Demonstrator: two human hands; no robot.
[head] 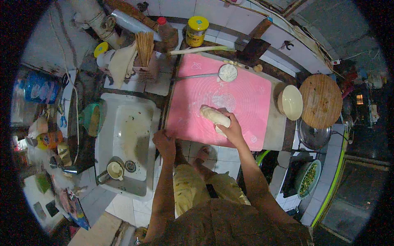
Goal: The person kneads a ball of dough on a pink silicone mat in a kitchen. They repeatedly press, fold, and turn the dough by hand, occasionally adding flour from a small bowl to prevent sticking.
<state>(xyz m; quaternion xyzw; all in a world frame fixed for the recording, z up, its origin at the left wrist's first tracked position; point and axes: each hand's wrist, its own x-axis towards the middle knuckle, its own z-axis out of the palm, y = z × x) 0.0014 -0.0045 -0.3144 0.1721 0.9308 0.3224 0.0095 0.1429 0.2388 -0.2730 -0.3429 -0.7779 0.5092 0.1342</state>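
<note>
My right hand (233,130) grips a thick roll of pale dough (213,115) near the front of a pink silicone kneading mat (190,129). The roll slants from upper left to lower right, and a smaller flap of dough shows below it, by my thumb. At the mat's front left corner, my left hand (164,144) is bent, fingers curled by the counter edge; whether it pinches anything is hidden. White flour (224,101) is dusted on the mat behind the dough. Farther back rests a long-handled metal ladle (227,73) heaped with flour.
Left stands a white sink (104,123) holding a small cup (115,170). Behind the mat lie a leek (200,50) and a yellow-lidded jar (197,32). A cream bowl (291,102), a round wooden board (321,100) and a bowl of chopped greens (309,178) are on the right.
</note>
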